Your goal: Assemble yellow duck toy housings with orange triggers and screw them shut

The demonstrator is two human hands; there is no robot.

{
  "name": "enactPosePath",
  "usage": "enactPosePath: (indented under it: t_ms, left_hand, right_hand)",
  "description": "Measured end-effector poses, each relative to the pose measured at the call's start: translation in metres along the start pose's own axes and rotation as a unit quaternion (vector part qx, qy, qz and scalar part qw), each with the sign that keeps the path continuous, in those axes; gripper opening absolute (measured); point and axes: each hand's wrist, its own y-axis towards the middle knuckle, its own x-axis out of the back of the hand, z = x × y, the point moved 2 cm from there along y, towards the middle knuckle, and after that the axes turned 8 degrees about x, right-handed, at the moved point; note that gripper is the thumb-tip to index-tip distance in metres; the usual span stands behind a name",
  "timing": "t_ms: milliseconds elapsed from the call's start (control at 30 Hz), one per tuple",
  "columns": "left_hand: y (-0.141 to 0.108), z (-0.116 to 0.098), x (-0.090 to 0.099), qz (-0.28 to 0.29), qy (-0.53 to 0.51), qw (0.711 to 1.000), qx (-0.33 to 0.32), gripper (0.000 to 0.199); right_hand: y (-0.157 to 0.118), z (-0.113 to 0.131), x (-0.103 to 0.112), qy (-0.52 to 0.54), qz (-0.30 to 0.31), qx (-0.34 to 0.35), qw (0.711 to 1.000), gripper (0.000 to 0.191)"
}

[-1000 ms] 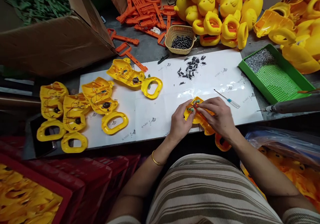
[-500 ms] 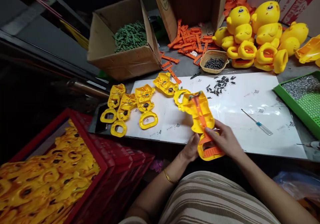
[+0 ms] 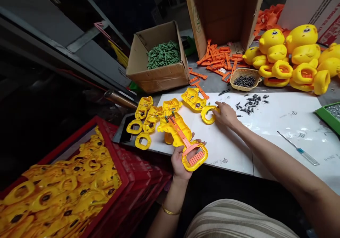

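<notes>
My left hand (image 3: pixel 179 164) is closed around the handle end of a yellow duck-shaped shell half (image 3: pixel 183 124), holding it inner side up over the table's front edge. An orange trigger lever (image 3: pixel 181 133) lies along the inside of this shell, its ribbed grip inside the ring handle. Small green parts sit at the lever's far end. Out over the white sheet, my right hand (image 3: pixel 225 114) has its fingers closed on the ring handle (image 3: pixel 204 117) of another duck shell half (image 3: pixel 193 99), which has wires and a dark round part inside.
More open shell halves (image 3: pixel 152 119) lie at the left. Black springs (image 3: pixel 251 104) lie loose near a wicker basket (image 3: pixel 244 85) of dark small parts. A screwdriver (image 3: pixel 299 149) rests at right. Behind stand a carton (image 3: pixel 159 80), orange levers (image 3: pixel 215 59) and assembled ducks (image 3: pixel 302 50). A red crate (image 3: pixel 117 153) stands lower left.
My right hand has let go of the held shell and reached forward to the other shell's ring handle. My left hand keeps the first shell. The view has shifted left.
</notes>
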Motion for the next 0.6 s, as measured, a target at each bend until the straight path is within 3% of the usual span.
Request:
enactPosePath:
  t_ms: [167,300,400,500,600]
  left_hand:
    - [0.007,-0.001,-0.002,0.019,0.006,1.000,-0.009,0.067]
    - [0.009,-0.005,-0.014,0.039,0.018,0.999,-0.030,0.066]
    - [0.008,0.003,-0.024,0.078,0.032,0.996,-0.020,0.063]
    - [0.005,0.028,-0.031,0.117,0.050,0.991,0.038,0.066]
    - [0.001,0.066,-0.038,0.140,0.069,0.980,0.124,0.070]
  right_hand:
    - [0.012,-0.002,-0.005,0.064,0.007,0.015,0.998,0.028]
    - [-0.021,-0.003,0.012,0.168,-0.001,0.023,0.985,0.030]
    - [-0.092,-0.018,0.030,0.256,-0.037,0.003,0.966,0.041]
    - [-0.190,-0.037,0.037,0.422,-0.083,-0.088,0.899,0.041]
    - [-0.277,-0.047,0.028,0.472,-0.147,-0.184,0.850,0.040]
